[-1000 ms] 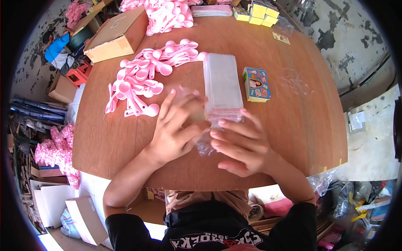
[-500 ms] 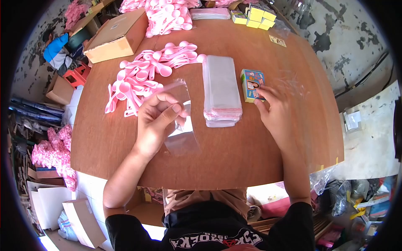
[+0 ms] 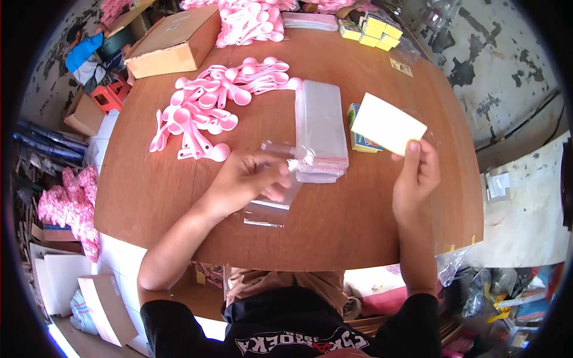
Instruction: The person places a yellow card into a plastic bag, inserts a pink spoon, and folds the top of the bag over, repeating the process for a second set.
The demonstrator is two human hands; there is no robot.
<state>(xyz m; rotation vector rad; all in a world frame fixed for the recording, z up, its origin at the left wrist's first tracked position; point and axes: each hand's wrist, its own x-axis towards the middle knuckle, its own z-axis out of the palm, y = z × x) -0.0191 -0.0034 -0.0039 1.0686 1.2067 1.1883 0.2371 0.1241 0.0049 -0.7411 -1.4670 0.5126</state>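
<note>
My left hand (image 3: 253, 179) is closed on a clear plastic bag (image 3: 268, 212), which hangs over the tabletop; the fingertips are smeared by motion. To its right lies a thick stack of clear plastic bags (image 3: 322, 122). My right hand (image 3: 418, 179) pinches a pale yellow card (image 3: 388, 124) at its lower right corner, with the plain side facing up. Partly hidden under the card is a small stack of printed cards (image 3: 356, 138) with blue and yellow edges. Pink plastic measuring spoons (image 3: 191, 116) lie in a loose heap beyond my left hand.
A cardboard box (image 3: 173, 45) stands at the back left, beside a big pile of pink spoons (image 3: 253, 24). More bags (image 3: 310, 21) and yellow card stacks (image 3: 373, 30) lie along the far edge. A person in blue (image 3: 83, 53) is at the far left.
My right hand has lifted a card off the printed stack and turned its plain side up. My left hand has moved right with the bag, toward the bag stack.
</note>
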